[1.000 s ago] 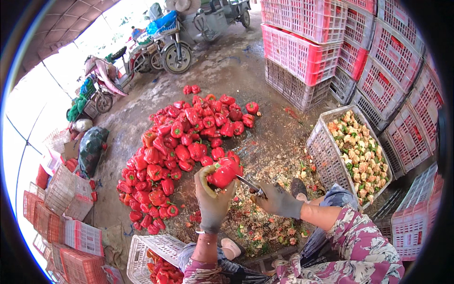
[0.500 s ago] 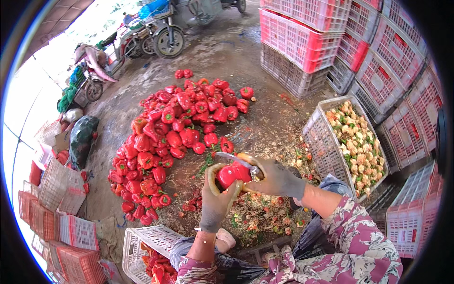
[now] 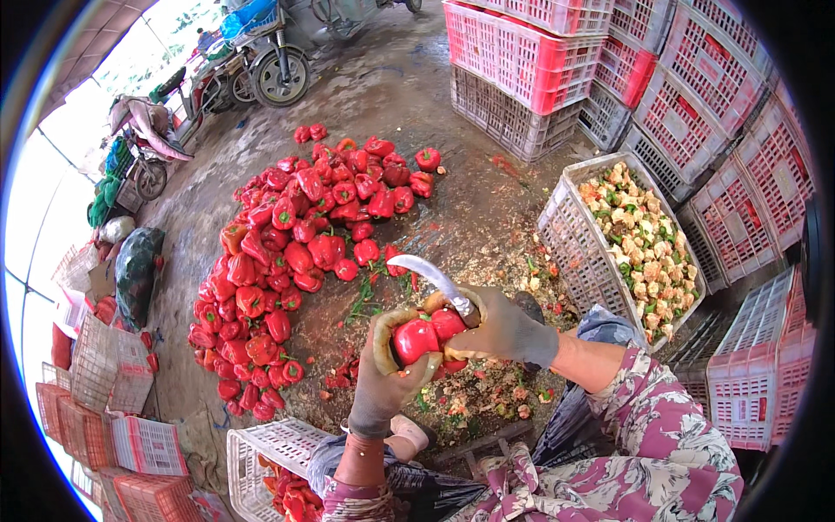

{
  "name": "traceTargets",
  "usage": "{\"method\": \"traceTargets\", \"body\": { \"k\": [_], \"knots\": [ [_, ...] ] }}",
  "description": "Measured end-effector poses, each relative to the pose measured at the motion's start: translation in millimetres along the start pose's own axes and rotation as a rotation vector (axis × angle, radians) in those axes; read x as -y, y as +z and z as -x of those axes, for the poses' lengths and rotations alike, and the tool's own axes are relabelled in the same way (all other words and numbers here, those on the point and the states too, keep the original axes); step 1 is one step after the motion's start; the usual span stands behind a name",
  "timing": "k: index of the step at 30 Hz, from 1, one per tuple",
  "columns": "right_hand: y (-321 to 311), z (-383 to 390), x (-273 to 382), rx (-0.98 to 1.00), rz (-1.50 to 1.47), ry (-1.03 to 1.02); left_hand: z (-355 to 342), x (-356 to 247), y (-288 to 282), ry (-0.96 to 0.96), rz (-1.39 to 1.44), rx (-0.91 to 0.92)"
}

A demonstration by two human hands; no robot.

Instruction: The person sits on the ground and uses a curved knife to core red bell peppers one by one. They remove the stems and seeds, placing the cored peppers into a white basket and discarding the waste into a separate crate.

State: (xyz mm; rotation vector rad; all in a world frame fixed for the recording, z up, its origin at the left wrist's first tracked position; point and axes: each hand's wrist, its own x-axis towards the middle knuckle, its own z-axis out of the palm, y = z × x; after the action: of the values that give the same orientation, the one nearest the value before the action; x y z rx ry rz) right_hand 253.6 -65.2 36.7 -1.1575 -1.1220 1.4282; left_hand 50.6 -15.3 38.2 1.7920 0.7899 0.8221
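My left hand [image 3: 380,387], in a grey glove with stained fingers, is wrapped round a red bell pepper [image 3: 416,340]. My right hand [image 3: 511,331], gloved alike, grips a knife [image 3: 437,275] with a curved blade. Its fingers also touch the pepper's right side. The blade rises up and to the left, above the pepper and apart from it. A groove or split shows down the pepper's front; its underside is hidden by my hands. Beyond them spreads a large heap of whole red bell peppers [image 3: 296,252].
To the right stands a crate of pale pepper cores [image 3: 639,248]. Red pepper pieces [image 3: 296,498] fill a white crate [image 3: 287,442] by my left leg. Scraps and seeds [image 3: 487,396] litter the floor. Stacked crates [image 3: 522,61] rise at right; motorbikes [image 3: 280,74] stand far left.
The knife blade has swung up, away from the pepper's top. The pepper has turned in my hands and now shows a groove. The whole view has shifted slightly.
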Motion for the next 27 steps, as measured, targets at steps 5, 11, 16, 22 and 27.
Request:
{"method": "traceTargets", "body": {
  "k": [5, 11, 16, 22, 27],
  "knots": [
    [2.9, -4.9, -10.1, -0.046, 0.127, -0.201, -2.2, -13.6, 15.2, -0.057, 0.14, -0.045],
    [-2.0, -1.1, -0.6, -0.005, 0.057, -0.063, 1.0, -11.4, 13.6, -0.157, 0.227, -0.053],
    [-5.0, 11.2, 41.8, -0.009, -0.19, 0.208, 3.9, -12.1, 5.2, -0.216, 0.577, -0.061],
    [-0.6, -3.7, 15.8, 0.005, 0.049, -0.066, -0.1, -12.5, 8.8, -0.247, 0.517, -0.199],
    [23.0, -3.0, 0.8, -0.054, 0.357, -0.301, 1.2, 3.8, 14.3, -0.191, 0.107, -0.385]
  ]
}}
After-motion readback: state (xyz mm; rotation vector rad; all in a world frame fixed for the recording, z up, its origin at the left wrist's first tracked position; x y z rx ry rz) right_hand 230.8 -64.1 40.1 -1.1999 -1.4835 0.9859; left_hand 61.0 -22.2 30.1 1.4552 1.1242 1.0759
